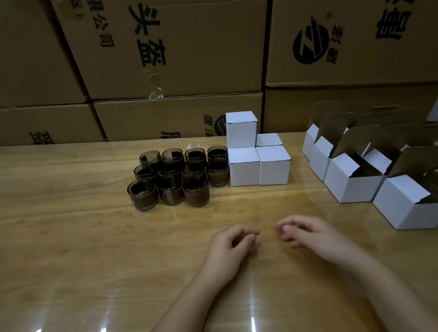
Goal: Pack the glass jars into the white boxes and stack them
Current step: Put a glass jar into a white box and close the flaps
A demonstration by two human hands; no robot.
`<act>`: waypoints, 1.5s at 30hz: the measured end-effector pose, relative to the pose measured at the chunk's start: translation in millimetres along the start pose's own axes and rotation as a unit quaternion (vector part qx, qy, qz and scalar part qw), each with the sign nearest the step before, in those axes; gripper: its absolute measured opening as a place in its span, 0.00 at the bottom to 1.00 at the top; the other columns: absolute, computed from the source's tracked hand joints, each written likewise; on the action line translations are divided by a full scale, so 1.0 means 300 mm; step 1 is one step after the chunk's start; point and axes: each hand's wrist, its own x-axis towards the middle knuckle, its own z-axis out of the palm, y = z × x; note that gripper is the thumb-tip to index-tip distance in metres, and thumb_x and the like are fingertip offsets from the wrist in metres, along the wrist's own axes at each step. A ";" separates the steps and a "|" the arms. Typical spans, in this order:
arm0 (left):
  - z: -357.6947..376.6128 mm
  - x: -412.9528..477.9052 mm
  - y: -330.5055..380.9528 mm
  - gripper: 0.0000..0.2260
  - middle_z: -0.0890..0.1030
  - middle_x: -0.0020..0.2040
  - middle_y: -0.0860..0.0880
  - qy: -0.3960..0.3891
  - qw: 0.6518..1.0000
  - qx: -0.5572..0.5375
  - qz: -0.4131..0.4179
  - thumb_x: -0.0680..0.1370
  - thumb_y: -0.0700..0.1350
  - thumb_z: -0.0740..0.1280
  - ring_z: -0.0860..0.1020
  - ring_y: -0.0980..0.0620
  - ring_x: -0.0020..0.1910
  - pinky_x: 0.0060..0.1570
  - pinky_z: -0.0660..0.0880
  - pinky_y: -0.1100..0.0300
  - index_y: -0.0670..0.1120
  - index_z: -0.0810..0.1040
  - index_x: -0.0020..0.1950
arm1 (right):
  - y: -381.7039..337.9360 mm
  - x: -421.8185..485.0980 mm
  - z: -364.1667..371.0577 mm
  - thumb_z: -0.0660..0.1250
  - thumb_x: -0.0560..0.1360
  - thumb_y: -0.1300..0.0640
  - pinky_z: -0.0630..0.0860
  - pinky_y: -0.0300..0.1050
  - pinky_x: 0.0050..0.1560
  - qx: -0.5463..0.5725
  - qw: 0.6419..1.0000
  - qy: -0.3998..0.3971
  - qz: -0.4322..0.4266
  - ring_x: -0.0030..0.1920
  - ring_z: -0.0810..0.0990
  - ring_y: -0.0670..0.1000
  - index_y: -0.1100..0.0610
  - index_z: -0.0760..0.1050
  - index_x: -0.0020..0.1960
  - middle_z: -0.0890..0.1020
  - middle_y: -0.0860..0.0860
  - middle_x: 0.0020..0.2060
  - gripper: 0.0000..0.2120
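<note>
Left of the closed white boxes [258,163], just beside them, cluster dark glass jars [177,177]; open boxes [352,186] sit to their right, brown cartons [175,53] behind. Nearer, the left hand [233,244] and right hand [304,231] rest loosely curled on the table [62,226], holding nothing.

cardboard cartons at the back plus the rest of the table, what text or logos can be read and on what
"限公司": on the upper middle brown cardboard carton, start cut off by the frame.
"头盔": same carton, large black characters.
No words: a round black logo on the upper right brown cardboard carton; the characters beside it are too distorted to read.
On the lower brown cardboard carton: characters cut off by the wooden table, unreadable.
On the white paperboard boxes and dark glass jars: none.
</note>
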 end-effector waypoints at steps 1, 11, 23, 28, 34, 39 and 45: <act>-0.001 0.000 -0.001 0.07 0.82 0.37 0.54 0.000 1.000 -0.004 -0.002 0.79 0.36 0.64 0.79 0.58 0.38 0.45 0.75 0.65 0.45 0.81 0.50 | 0.009 -0.002 -0.036 0.62 0.79 0.55 0.75 0.35 0.48 -0.031 0.998 0.053 0.006 0.49 0.80 0.44 0.44 0.78 0.51 0.81 0.46 0.53 0.08; 0.007 -0.004 -0.008 0.10 0.82 0.36 0.58 -0.004 1.000 0.015 0.004 0.78 0.38 0.65 0.77 0.62 0.35 0.41 0.72 0.69 0.53 0.80 0.47 | 0.150 -0.012 -0.265 0.61 0.79 0.58 0.69 0.58 0.62 -0.312 0.896 0.308 0.073 0.73 0.59 0.57 0.51 0.76 0.62 0.49 0.45 0.77 0.13; 0.001 -0.002 0.004 0.08 0.81 0.33 0.59 -0.003 1.000 0.018 -0.001 0.78 0.37 0.65 0.76 0.62 0.33 0.40 0.72 0.69 0.49 0.80 0.48 | 0.131 -0.005 -0.265 0.60 0.78 0.64 0.73 0.52 0.53 -0.319 0.885 0.338 0.036 0.61 0.71 0.58 0.58 0.77 0.59 0.59 0.48 0.69 0.12; -0.006 -0.009 0.017 0.07 0.82 0.38 0.54 -0.008 1.000 0.018 -0.004 0.79 0.37 0.65 0.77 0.61 0.35 0.42 0.73 0.68 0.46 0.80 0.50 | 0.107 -0.002 -0.254 0.59 0.78 0.66 0.73 0.51 0.51 -0.342 0.879 0.331 -0.005 0.58 0.73 0.57 0.61 0.78 0.59 0.67 0.53 0.65 0.13; -0.011 -0.011 0.022 0.07 0.83 0.40 0.53 -0.011 0.999 0.031 -0.007 0.79 0.39 0.65 0.78 0.61 0.37 0.44 0.75 0.67 0.47 0.80 0.51 | 0.016 0.004 -0.194 0.58 0.80 0.61 0.69 0.42 0.46 -0.329 0.899 0.284 -0.046 0.51 0.72 0.47 0.59 0.78 0.57 0.70 0.44 0.55 0.12; -0.009 -0.008 0.021 0.06 0.83 0.46 0.52 0.016 1.000 -0.010 -0.018 0.79 0.44 0.65 0.80 0.55 0.44 0.46 0.77 0.63 0.52 0.79 0.54 | -0.108 -0.003 -0.067 0.61 0.80 0.54 0.68 0.32 0.44 -0.233 0.951 0.197 -0.055 0.46 0.73 0.38 0.56 0.79 0.53 0.72 0.43 0.51 0.10; -0.009 0.003 0.013 0.17 0.72 0.65 0.52 0.090 0.994 -0.057 0.026 0.76 0.51 0.65 0.72 0.62 0.63 0.58 0.70 0.70 0.56 0.68 0.64 | -0.218 -0.056 0.116 0.63 0.78 0.54 0.69 0.28 0.49 -0.182 0.972 0.081 -0.121 0.48 0.73 0.34 0.52 0.80 0.52 0.72 0.41 0.49 0.07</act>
